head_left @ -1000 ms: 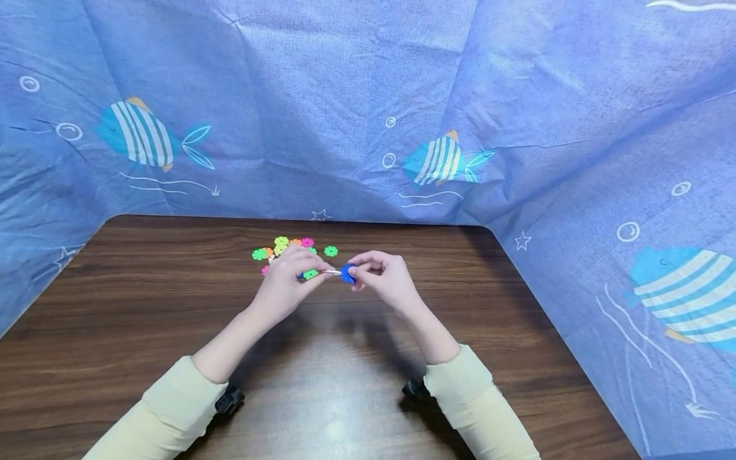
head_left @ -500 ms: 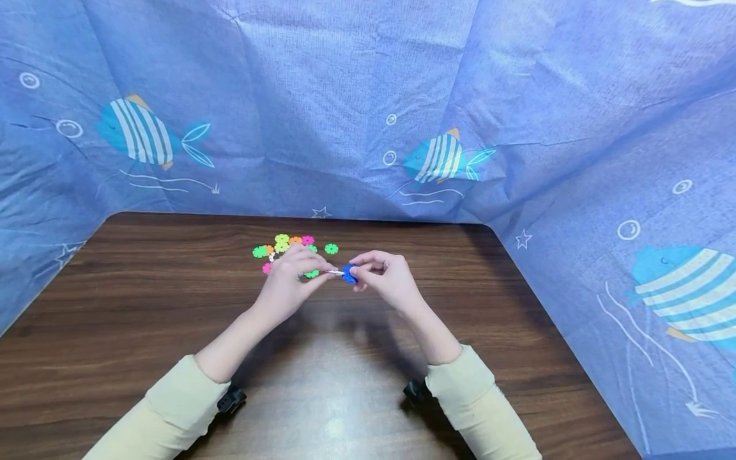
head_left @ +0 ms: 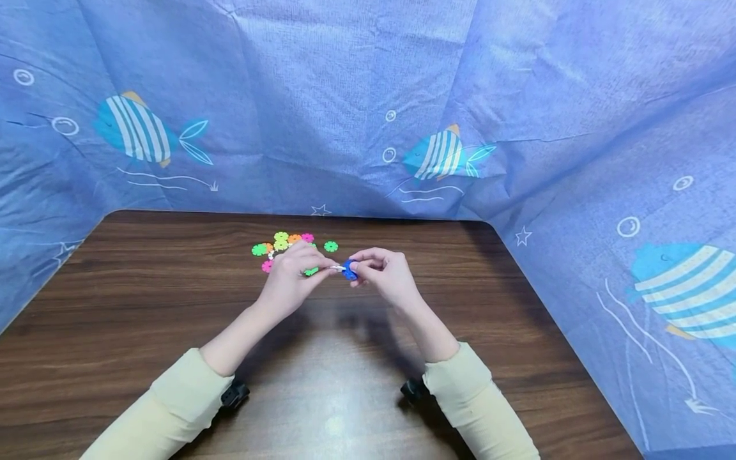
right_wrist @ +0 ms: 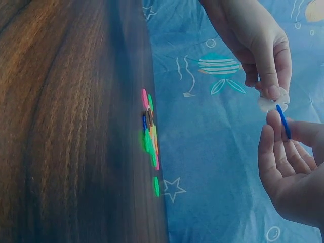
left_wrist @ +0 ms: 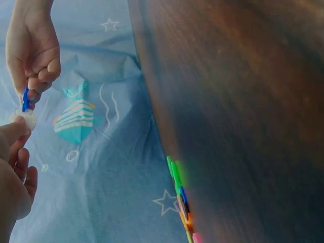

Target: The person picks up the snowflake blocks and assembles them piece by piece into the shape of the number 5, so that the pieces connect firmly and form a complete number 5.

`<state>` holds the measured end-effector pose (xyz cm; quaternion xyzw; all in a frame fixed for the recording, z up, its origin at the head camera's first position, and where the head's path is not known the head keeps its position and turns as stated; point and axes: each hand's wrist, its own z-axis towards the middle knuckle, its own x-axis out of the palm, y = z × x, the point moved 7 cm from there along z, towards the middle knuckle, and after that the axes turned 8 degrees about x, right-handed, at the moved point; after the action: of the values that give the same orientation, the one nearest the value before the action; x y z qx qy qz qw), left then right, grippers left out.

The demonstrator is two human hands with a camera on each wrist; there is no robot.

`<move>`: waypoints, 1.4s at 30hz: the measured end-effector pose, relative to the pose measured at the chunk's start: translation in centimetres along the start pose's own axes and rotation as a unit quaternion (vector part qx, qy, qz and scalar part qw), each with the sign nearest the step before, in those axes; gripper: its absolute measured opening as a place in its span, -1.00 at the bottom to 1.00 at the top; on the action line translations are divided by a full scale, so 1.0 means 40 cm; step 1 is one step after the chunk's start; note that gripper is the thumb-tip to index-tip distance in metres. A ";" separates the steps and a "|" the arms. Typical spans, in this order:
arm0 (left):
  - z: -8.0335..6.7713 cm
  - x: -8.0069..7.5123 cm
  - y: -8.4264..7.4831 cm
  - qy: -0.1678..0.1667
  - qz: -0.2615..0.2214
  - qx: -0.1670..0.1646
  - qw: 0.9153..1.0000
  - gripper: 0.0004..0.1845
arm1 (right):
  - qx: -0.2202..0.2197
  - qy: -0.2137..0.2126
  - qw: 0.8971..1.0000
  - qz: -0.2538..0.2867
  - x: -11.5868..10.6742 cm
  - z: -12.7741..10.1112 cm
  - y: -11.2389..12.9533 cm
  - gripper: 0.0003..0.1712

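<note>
Between finger and thumb, my left hand (head_left: 292, 276) pinches a white notched disc (right_wrist: 266, 104), a flower-shaped interlocking piece. My right hand (head_left: 386, 276) pinches a blue disc (head_left: 349, 271) of the same kind. Both are held up above the table, edge to edge. In the right wrist view the blue disc (right_wrist: 283, 122) stands edge-on at roughly a right angle to the white one, its upper end overlapping the white rim. The left wrist view also shows the blue disc (left_wrist: 26, 99) meeting the white disc (left_wrist: 29, 119) at a notch.
Beyond my left hand lies a loose group of coloured discs, among them yellow ones (head_left: 280, 245), a green one (head_left: 260, 250) and a pink one (head_left: 267, 266). A single green disc (head_left: 330, 246) lies apart to their right. A blue fish-print cloth (head_left: 322, 128) hangs behind the brown table (head_left: 144, 287).
Both hands stay together at nearly the same place, still pinching the white and blue discs. The blue disc has turned slightly, and the view has shifted a little.
</note>
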<state>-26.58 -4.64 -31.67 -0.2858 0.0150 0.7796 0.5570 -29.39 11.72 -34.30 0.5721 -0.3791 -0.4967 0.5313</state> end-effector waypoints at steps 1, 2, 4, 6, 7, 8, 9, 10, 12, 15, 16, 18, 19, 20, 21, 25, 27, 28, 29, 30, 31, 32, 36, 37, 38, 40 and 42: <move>0.002 0.001 0.000 -0.004 -0.004 0.005 1.000 -0.87 | -0.001 -0.002 1.000 0.002 -0.001 0.001 -0.001 -0.79; 0.003 0.002 0.000 -0.008 -0.008 0.010 1.000 -0.87 | -0.001 -0.005 1.000 0.005 -0.001 0.001 0.000 -0.79; 0.004 0.005 -0.002 -0.015 -0.013 0.022 1.000 -0.88 | -0.004 -0.010 1.000 0.006 -0.001 -0.001 0.000 -0.79; 0.005 0.009 -0.005 -0.021 -0.017 0.033 0.999 -0.88 | -0.015 -0.015 1.000 0.004 -0.002 -0.004 0.004 -0.80; 0.005 0.010 -0.007 -0.024 -0.018 0.038 0.999 -0.87 | -0.021 -0.018 1.000 0.005 -0.002 -0.006 0.006 -0.80; 0.005 0.011 -0.008 -0.026 -0.018 0.043 0.999 -0.87 | -0.028 -0.021 0.999 0.003 -0.002 -0.008 0.008 -0.81; 0.006 0.012 -0.009 -0.028 -0.016 0.046 0.998 -0.86 | -0.038 -0.023 0.999 -0.002 -0.003 -0.009 0.011 -0.81; 0.006 0.012 -0.010 -0.030 -0.016 0.048 0.998 -0.86 | -0.044 -0.025 0.999 -0.002 -0.003 -0.010 0.012 -0.82; 0.006 0.012 -0.009 -0.035 -0.013 0.049 0.998 -0.86 | -0.046 -0.029 0.999 -0.003 -0.004 -0.011 0.012 -0.83; 0.004 0.012 -0.007 -0.036 -0.006 0.044 0.998 -0.85 | -0.033 -0.025 0.999 0.003 -0.003 -0.011 0.010 -0.82; 0.002 0.012 -0.006 -0.034 -0.004 0.040 0.999 -0.85 | -0.023 -0.022 0.999 0.008 -0.002 -0.012 0.008 -0.81; 0.000 0.013 -0.003 -0.026 -0.001 0.030 0.999 -0.86 | -0.012 -0.016 1.000 0.017 0.000 -0.013 0.004 -0.79; -0.001 0.015 0.000 -0.022 0.002 0.026 0.999 -0.85 | -0.004 -0.012 1.000 0.020 0.000 -0.013 0.000 -0.78; -0.002 0.017 0.003 -0.013 0.002 0.018 1.000 -0.85 | -0.001 -0.009 1.000 0.023 -0.001 -0.012 -0.004 -0.78; -0.004 0.020 0.009 -0.003 0.003 0.010 1.000 -0.83 | 0.004 -0.009 1.000 0.022 -0.004 -0.011 -0.009 -0.77; -0.012 0.020 0.044 0.040 0.017 -0.029 0.999 -0.69 | 0.014 -0.012 1.000 0.009 -0.023 -0.007 -0.031 -0.75; -0.019 0.010 0.069 0.057 0.025 -0.057 0.996 -0.64 | 0.012 -0.015 1.000 0.001 -0.035 -0.008 -0.039 -0.74; -0.022 0.002 0.082 0.062 0.028 -0.069 0.995 -0.62 | 0.010 -0.015 1.000 -0.002 -0.040 -0.009 -0.043 -0.73; -0.025 -0.007 0.094 0.067 0.033 -0.079 0.994 -0.61 | 0.009 -0.014 1.000 -0.003 -0.044 -0.009 -0.046 -0.73; -0.029 -0.015 0.107 0.071 0.036 -0.088 0.993 -0.60 | 0.007 -0.014 1.000 -0.007 -0.049 -0.010 -0.048 -0.72; -0.031 -0.023 0.120 0.073 0.041 -0.094 0.992 -0.60 | 0.005 -0.014 1.000 -0.011 -0.053 -0.011 -0.050 -0.72; -0.034 -0.031 0.132 0.076 0.042 -0.099 0.991 -0.60 | 0.004 -0.014 1.000 -0.015 -0.056 -0.012 -0.053 -0.71; -0.052 -0.048 0.190 0.094 0.062 -0.113 0.987 -0.61 | 0.001 -0.014 1.000 -0.013 -0.067 -0.013 -0.059 -0.71; -0.057 -0.049 0.206 0.102 0.064 -0.119 0.986 -0.61 | 0.003 -0.015 1.000 -0.008 -0.069 -0.014 -0.060 -0.71; -0.064 -0.048 0.222 0.111 0.066 -0.126 0.984 -0.62 | 0.003 -0.014 1.000 -0.003 -0.071 -0.014 -0.061 -0.70; -0.076 -0.044 0.252 0.134 0.068 -0.140 0.979 -0.62 | 0.010 -0.015 1.000 0.008 -0.073 -0.014 -0.063 -0.70; -0.084 -0.037 0.275 0.157 0.068 -0.149 0.974 -0.64 | 0.020 -0.015 1.000 0.015 -0.074 -0.014 -0.066 -0.72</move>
<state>-34.45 -11.22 -37.04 -0.4829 0.0051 0.7547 0.4441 -29.75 15.09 -36.43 0.5691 -0.4057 -0.4894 0.5216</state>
